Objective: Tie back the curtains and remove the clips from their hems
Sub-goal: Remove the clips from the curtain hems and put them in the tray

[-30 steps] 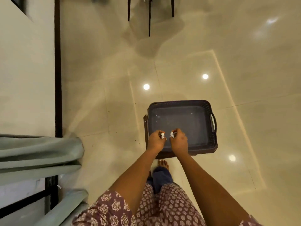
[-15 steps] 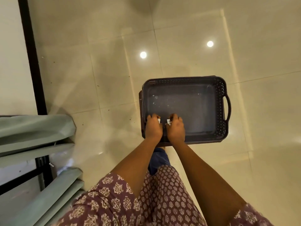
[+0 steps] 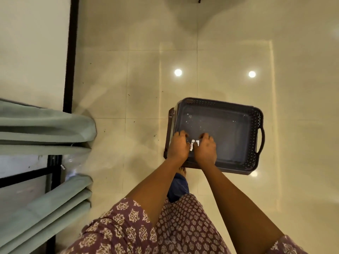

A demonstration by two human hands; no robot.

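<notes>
Now both hands hover over the dark basket (image 3: 256, 114), left hand (image 3: 178, 145) and right hand (image 3: 206, 149) each with fingers curled, pinching small white clips (image 3: 194, 143) between them; released unevenly, one could bounce past the rim onto the floor (image 3: 128, 88)

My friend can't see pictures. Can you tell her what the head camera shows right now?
Seen from above, a person's left hand and right hand hold small white clips over a dark plastic basket on a shiny tiled floor. Pale green curtains hang at the left.
</notes>
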